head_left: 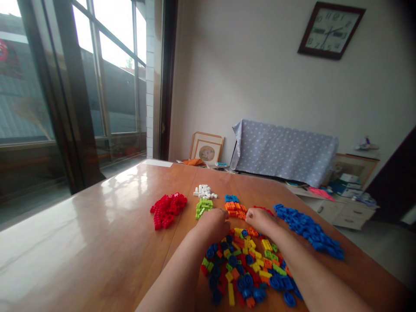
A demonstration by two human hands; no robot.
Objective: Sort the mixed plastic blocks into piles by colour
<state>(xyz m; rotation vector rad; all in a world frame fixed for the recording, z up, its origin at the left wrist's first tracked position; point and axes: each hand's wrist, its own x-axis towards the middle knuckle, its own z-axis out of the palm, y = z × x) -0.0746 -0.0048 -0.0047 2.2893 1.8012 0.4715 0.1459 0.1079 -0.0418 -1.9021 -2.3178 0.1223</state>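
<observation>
2 cropped forearms [188, 260] overlap mixed bricks [248, 260] — fingers [251, 216] curl near orange bricks [234, 209] — their hold, I cannot tell.

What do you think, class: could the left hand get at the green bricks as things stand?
Probably yes: the left hand is just beside the green bricks, with nothing visible between them, though whether it already holds something is hard to tell.

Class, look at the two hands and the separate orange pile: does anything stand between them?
Nothing visible does. The left hand is close by the orange pile on one side, the right hand on the other. The mixed pile lies nearer the person, not between them.
</observation>
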